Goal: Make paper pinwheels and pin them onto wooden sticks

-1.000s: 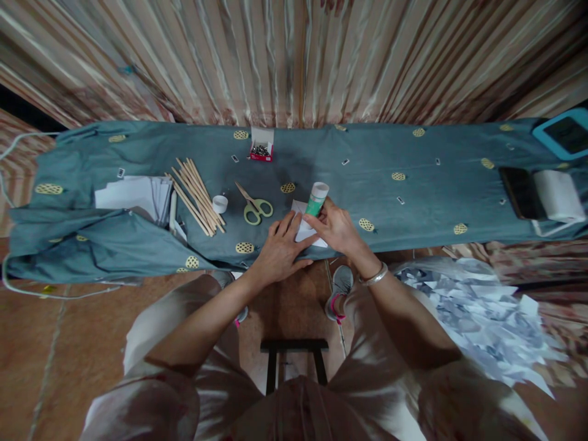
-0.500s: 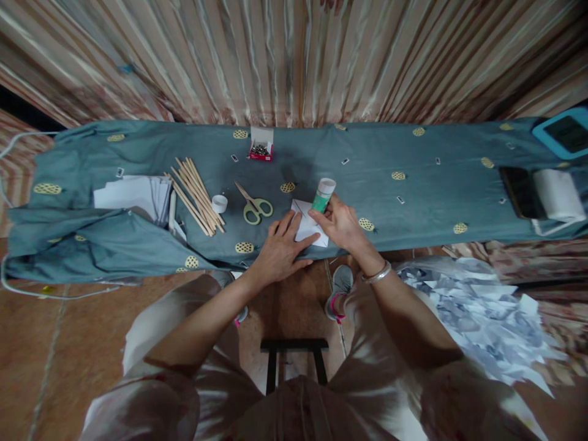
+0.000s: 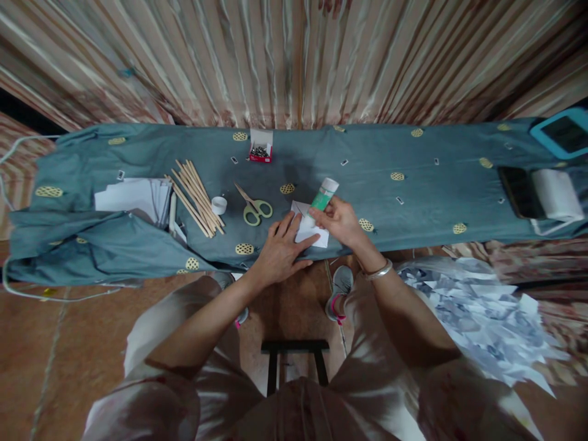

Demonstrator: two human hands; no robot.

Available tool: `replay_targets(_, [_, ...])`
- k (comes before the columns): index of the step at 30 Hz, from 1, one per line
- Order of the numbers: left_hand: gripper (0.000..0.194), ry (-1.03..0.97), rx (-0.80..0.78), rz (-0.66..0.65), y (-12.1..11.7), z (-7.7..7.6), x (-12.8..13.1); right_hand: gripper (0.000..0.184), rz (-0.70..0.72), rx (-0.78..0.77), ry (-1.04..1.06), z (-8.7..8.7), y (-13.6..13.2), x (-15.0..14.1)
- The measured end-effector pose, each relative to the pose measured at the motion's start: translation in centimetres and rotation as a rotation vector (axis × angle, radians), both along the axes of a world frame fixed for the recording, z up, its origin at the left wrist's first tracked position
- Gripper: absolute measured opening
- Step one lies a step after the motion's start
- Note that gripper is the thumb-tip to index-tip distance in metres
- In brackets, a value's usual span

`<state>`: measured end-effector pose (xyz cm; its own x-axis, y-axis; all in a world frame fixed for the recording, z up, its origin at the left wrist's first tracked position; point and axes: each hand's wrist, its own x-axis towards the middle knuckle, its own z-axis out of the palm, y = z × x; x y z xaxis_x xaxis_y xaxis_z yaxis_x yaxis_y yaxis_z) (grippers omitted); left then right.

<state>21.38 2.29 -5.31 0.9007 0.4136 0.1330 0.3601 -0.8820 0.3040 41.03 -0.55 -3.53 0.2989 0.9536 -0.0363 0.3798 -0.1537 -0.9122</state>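
Observation:
A green and white glue stick (image 3: 323,195) is gripped in my right hand (image 3: 340,222), its lower end against a small folded piece of white paper (image 3: 305,229). The stick leans to the right. My left hand (image 3: 285,246) lies over the paper's left part with its fingers spread, pressing it to the cloth. A white cap (image 3: 219,205) sits further left on the table. Between the cap and the paper lie scissors (image 3: 255,209) with pale green handles, their blades parted a little.
Several wooden sticks (image 3: 196,197) lie beside a stack of white paper (image 3: 133,197). A red box (image 3: 261,152) of small metal pieces stands at the back. A phone (image 3: 520,192) and a blue-framed device (image 3: 565,133) are far right. Paper pieces (image 3: 478,318) are heaped below the table.
The glue stick has tilted further to the right, its upper end shifting slightly right. My left hand and the paper have stayed in place.

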Motion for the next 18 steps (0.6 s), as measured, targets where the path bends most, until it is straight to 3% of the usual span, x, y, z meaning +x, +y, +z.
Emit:
replay_targets(5, [0.061, -0.014, -0.016, 0.005, -0.1, -0.1, 0.0, 0.043, -0.117, 0.100, 0.484, 1.3, -0.4, 1.3])
replay_targets(12, [0.067, -0.114, 0.033, 0.034, 0.7, 1.2, -1.5, 0.040, -0.129, 0.065, 0.741, 2.0, -0.4, 0.6])
replay_targets(14, [0.065, -0.179, 0.083, 0.150, 2.2, 2.1, -2.8, 0.040, -0.113, 0.056, 0.768, 1.8, -0.3, 0.2])
replay_targets(18, [0.065, -0.233, 0.140, 0.557, 6.2, 3.4, -6.4, 0.040, -0.084, 0.040, 0.750, 1.6, -0.1, -0.4])
